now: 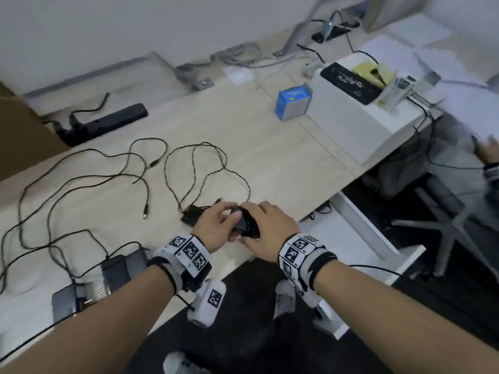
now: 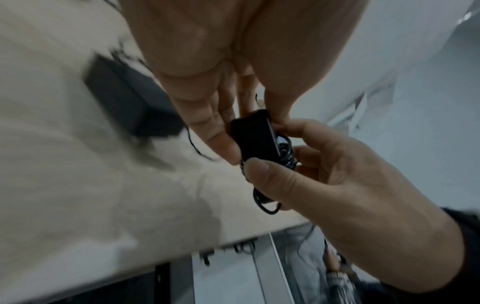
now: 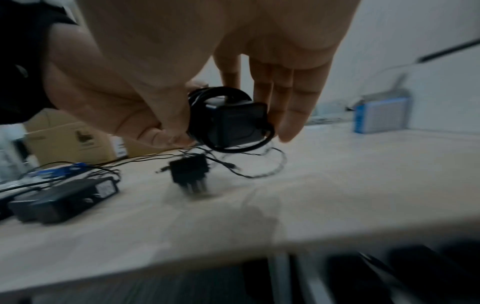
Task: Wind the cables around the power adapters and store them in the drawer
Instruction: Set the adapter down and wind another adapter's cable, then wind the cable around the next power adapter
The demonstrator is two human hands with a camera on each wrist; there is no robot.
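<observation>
Both hands hold one small black adapter (image 1: 246, 224), its cable coiled around it, above the desk (image 1: 270, 157) edge: left hand (image 1: 213, 225) at nine o'clock, right hand (image 1: 266, 228) at three.

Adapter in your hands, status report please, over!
Both hands, left and right, hold one small black adapter above the desk edge. Cable coiled around it. Other adapters' cables lie unwound. Nothing in the way.
</observation>
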